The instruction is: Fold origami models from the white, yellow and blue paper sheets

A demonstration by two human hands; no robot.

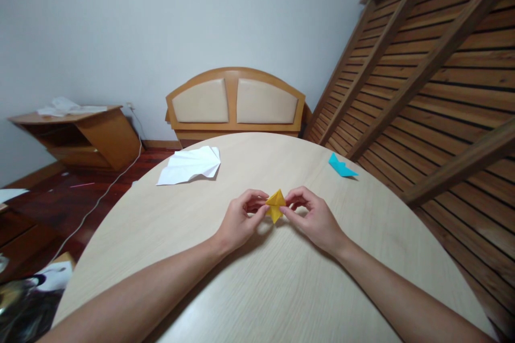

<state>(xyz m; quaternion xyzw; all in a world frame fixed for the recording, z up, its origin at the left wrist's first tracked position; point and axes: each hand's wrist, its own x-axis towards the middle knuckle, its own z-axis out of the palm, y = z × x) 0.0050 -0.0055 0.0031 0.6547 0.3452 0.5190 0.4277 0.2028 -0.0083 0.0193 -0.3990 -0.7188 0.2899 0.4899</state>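
A small piece of folded yellow paper (276, 204) is held just above the middle of the table, with one point up and another down. My left hand (246, 215) pinches its left side between thumb and fingers. On the opposite side, my right hand (308, 214) grips the right edge in the same way. Both thumbs face me, and the fingertips behind the paper are partly hidden. Farther off to the right lies a folded blue paper boat (341, 166), touched by neither hand.
A creased white paper sheet (191, 165) lies at the far left of the round wooden table (322, 295). Behind stands a padded headboard (236, 99). Wooden slats (434, 80) lean at the right. A low cabinet (100, 139) with papers is at the left, beside a cable (102, 198).
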